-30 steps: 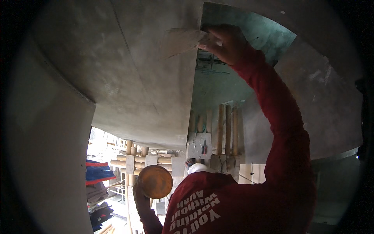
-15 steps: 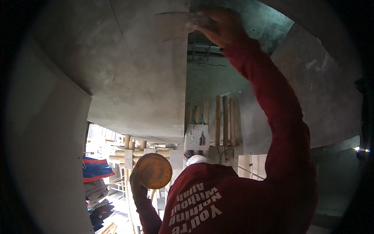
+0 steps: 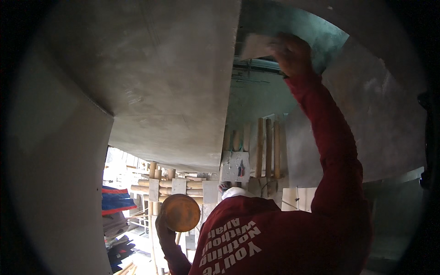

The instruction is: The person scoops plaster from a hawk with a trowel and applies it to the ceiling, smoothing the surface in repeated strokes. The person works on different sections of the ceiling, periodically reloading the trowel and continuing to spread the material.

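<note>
My right hand (image 3: pixel 293 54), at the end of a raised red sleeve, is closed on a flat tan scraper (image 3: pixel 256 46). Motion blurs the scraper, and its handle is hidden by my fingers. It is just right of the edge of a large smooth grey panel (image 3: pixel 178 82), in front of a dark greenish opening. Lower left, my left hand (image 3: pixel 162 225) grips the side of a round orange-brown tub (image 3: pixel 181 213), whose stained round face shows. Whether anything is inside cannot be made out.
Wooden poles (image 3: pixel 268 146) stand beyond the panel's edge. A small grey board (image 3: pixel 234 166) carries a tool with a dark and red handle. Blue and red cloth (image 3: pixel 117 200) is at the left, near more poles (image 3: pixel 167 184). Another grey panel (image 3: pixel 362 119) rises at the right.
My right hand and the scraper have moved right and down, off the large panel's edge toward the opening. The tub in my left hand has sunk a little. The view has shifted slightly.
</note>
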`<action>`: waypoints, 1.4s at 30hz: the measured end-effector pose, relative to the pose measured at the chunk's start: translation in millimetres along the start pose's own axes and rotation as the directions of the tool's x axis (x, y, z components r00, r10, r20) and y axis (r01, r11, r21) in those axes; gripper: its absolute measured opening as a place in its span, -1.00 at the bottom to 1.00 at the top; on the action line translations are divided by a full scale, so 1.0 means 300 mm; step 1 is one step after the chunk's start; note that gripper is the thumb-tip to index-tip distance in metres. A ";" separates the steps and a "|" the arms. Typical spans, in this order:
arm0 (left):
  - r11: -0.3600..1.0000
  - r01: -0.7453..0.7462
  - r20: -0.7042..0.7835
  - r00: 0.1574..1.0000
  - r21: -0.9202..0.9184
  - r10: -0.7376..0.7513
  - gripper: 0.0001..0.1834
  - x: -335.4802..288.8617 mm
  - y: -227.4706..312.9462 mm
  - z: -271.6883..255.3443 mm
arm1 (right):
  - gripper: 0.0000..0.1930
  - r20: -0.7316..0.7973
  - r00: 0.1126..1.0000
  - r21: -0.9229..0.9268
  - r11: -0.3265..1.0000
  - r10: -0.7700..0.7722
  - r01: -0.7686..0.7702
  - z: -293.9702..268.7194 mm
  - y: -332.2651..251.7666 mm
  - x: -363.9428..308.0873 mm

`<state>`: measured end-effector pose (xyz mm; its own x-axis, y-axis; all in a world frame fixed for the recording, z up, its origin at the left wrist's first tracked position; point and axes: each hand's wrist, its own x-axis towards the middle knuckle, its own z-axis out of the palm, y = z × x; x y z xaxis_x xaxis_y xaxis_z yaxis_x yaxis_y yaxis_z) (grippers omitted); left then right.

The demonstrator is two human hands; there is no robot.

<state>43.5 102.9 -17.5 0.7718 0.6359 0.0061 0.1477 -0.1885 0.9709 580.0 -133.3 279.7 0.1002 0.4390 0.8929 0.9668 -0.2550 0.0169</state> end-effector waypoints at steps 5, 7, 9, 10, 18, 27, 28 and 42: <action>0.867 0.242 0.110 0.970 -0.435 -0.215 -0.40 0.177 0.112 0.047 | -0.74 0.096 0.994 -0.090 0.994 -0.059 0.068 0.070 -0.122 0.154; 0.986 0.076 0.058 0.996 -0.151 -0.068 -0.37 0.194 0.136 0.057 | -0.72 0.129 0.989 -0.159 0.984 -0.065 0.085 0.109 -0.101 0.174; 1.000 0.017 0.075 0.997 -0.004 -0.016 -0.37 0.178 0.140 0.047 | -0.72 0.076 0.991 -0.151 0.981 -0.114 0.124 0.143 -0.046 0.157; 0.993 0.073 0.060 0.996 -0.092 -0.067 -0.38 0.143 0.135 0.037 | -0.72 0.039 0.989 -0.081 0.986 -0.144 0.146 0.155 -0.019 0.125; 0.980 0.196 0.032 0.980 -0.022 -0.196 -0.40 -0.002 0.000 -0.012 | -0.70 -0.084 0.996 -0.005 1.000 -0.017 0.016 0.025 0.026 -0.016; 0.940 0.196 0.094 0.980 -0.278 -0.176 -0.39 0.111 0.095 0.005 | -0.65 0.082 0.996 -0.234 0.971 -0.029 0.048 0.165 -0.031 0.118; 0.962 0.189 0.066 0.982 -0.195 -0.180 -0.38 0.095 0.086 -0.001 | -0.66 0.072 0.997 -0.327 0.944 -0.014 0.037 0.172 -0.011 0.094; 0.927 -0.269 0.131 0.961 0.260 0.242 -0.44 0.151 0.072 0.021 | -0.65 0.112 0.989 -0.083 0.991 -0.092 0.102 0.164 -0.025 0.095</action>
<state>85.6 123.0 2.2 0.8589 0.4672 0.2096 0.0900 -0.5407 0.8364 587.2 -76.6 282.9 0.0366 0.5547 0.8313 0.9492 -0.2795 0.1448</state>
